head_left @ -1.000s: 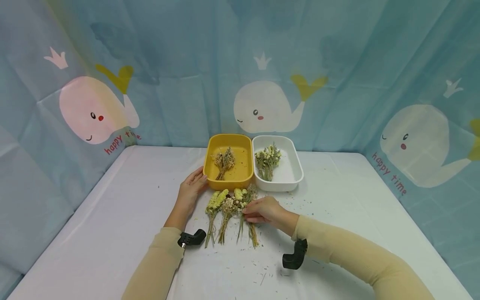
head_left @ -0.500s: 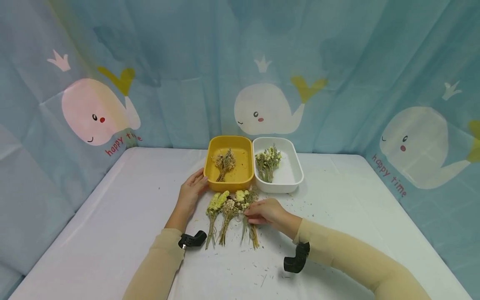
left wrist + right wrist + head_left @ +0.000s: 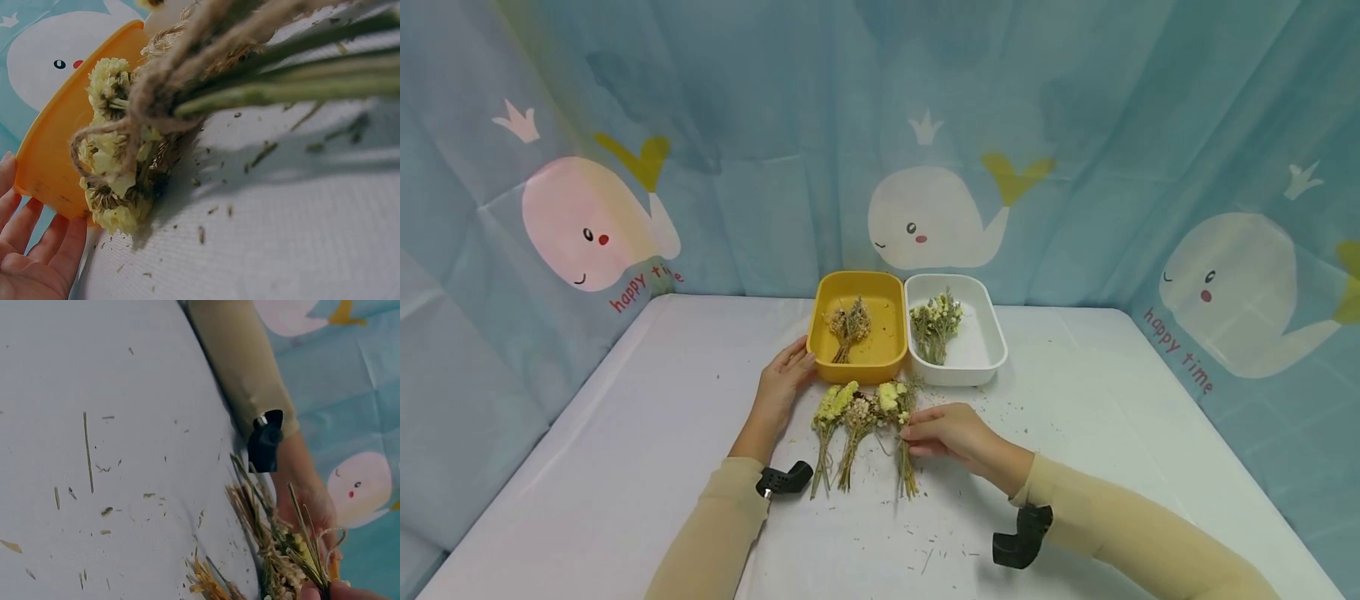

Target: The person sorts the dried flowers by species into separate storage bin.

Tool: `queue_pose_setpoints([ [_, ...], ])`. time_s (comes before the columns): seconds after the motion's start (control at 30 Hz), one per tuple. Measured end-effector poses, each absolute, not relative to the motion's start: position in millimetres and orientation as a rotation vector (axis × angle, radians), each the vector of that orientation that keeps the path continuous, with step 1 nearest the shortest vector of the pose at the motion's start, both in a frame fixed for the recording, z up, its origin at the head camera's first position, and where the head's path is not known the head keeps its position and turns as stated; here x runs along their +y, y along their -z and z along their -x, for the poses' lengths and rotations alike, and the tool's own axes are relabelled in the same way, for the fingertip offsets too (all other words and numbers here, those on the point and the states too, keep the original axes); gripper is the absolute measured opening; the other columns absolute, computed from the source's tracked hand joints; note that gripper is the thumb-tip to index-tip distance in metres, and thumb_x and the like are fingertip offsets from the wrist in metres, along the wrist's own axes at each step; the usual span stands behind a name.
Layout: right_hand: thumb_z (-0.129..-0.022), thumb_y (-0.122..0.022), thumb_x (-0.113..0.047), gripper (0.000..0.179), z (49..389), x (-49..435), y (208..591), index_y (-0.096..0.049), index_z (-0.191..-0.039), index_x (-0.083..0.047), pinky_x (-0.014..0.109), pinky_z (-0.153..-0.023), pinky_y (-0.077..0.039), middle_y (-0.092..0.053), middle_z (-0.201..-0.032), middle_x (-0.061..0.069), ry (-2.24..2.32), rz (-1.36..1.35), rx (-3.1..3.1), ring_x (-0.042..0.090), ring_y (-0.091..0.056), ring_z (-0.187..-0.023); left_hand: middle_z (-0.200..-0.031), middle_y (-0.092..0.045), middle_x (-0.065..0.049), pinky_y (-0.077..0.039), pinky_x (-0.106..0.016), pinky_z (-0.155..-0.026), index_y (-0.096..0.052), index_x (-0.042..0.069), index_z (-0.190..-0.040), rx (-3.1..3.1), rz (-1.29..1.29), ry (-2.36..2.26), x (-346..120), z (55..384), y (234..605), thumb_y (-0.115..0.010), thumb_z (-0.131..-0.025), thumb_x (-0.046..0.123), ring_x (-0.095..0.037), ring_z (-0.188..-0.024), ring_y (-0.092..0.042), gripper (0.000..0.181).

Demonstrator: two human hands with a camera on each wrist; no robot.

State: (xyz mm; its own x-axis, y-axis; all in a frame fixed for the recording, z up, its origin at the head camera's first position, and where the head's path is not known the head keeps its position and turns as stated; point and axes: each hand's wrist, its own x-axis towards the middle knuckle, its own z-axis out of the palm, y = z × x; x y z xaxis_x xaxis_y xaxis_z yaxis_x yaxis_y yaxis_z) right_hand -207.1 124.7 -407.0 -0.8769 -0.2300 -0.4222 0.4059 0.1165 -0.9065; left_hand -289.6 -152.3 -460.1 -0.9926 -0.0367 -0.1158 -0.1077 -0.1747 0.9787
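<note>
In the head view my left hand (image 3: 781, 385) touches the left front side of the yellow tray (image 3: 889, 325); in the left wrist view its fingers lie extended against the tray wall. My right hand (image 3: 953, 435) pinches the stems of a twine-tied dried flower bunch (image 3: 891, 395) with pale yellow heads. The right wrist view shows thumb and fingertip on these stems (image 3: 307, 550). Partly covered by it lies another dried bunch (image 3: 911, 485) with tan stems. To the left, a yellow-headed bunch (image 3: 832, 405) and a beige-headed bunch (image 3: 858, 415) lie on the table.
A dried bunch (image 3: 849, 327) lies inside the yellow tray. Touching that tray on its right is a white tray (image 3: 983, 337) holding a greenish-yellow bunch (image 3: 936, 325). Stem crumbs are scattered over the white table (image 3: 820, 550). A blue whale-print curtain (image 3: 760, 217) stands behind.
My right hand has shifted right and slightly toward me, bringing the pale yellow bunch rightward over the tan-stemmed one. My left hand stays at the yellow tray.
</note>
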Motion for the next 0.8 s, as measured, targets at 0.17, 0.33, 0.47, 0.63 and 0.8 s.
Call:
queue_pose_setpoints([
  [0.17,-0.088,-0.072,0.000,0.035,199,130,395,-0.063,-0.118,0.014,0.027,-0.077,-0.064,-0.077,-0.089,0.008,1.810,-0.105,1.937,0.011,-0.074,-0.076,-0.160,-0.036,-0.010,-0.042,-0.036,-0.116,-0.039,0.014,-0.154,1.975,0.174,-2.357,-151,283,448,-0.061,-0.100,0.018,-0.023,-0.145,-0.042,0.058],
  [0.33,-0.090,-0.070,-0.001,0.036,197,138,381,-0.061,-0.120,0.015,0.026,-0.078,-0.063,-0.077,-0.092,0.007,1.818,-0.043,1.954,0.009,-0.073,-0.077,-0.160,-0.036,-0.011,-0.042,-0.037,-0.117,-0.039,0.012,-0.154,1.996,0.166,-2.343,-150,277,440,-0.062,-0.099,0.020,-0.023,-0.145,-0.042,0.060],
  [0.47,-0.091,-0.067,0.000,0.038,202,145,370,-0.059,-0.124,0.017,0.025,-0.079,-0.063,-0.075,-0.089,0.002,1.829,-0.028,1.976,0.009,-0.073,-0.079,-0.160,-0.037,-0.011,-0.041,-0.038,-0.117,-0.039,0.012,-0.154,1.989,0.160,-2.351,-150,277,440,-0.063,-0.099,0.020,-0.024,-0.144,-0.042,0.060],
  [0.63,-0.092,-0.066,0.001,0.040,214,153,356,-0.056,-0.127,0.016,0.024,-0.079,-0.063,-0.075,-0.087,0.001,1.866,-0.061,1.976,0.009,-0.073,-0.080,-0.160,-0.036,-0.012,-0.042,-0.039,-0.117,-0.038,0.010,-0.154,1.986,0.150,-2.356,-151,278,441,-0.063,-0.099,0.020,-0.025,-0.145,-0.042,0.061],
  [0.8,-0.092,-0.066,0.001,0.040,231,161,347,-0.055,-0.128,0.016,0.022,-0.076,-0.063,-0.075,-0.084,0.001,1.892,-0.105,1.973,0.009,-0.073,-0.076,-0.161,-0.035,-0.012,-0.041,-0.039,-0.117,-0.037,0.010,-0.154,1.993,0.137,-2.349,-151,278,441,-0.062,-0.099,0.020,-0.025,-0.145,-0.041,0.062],
])
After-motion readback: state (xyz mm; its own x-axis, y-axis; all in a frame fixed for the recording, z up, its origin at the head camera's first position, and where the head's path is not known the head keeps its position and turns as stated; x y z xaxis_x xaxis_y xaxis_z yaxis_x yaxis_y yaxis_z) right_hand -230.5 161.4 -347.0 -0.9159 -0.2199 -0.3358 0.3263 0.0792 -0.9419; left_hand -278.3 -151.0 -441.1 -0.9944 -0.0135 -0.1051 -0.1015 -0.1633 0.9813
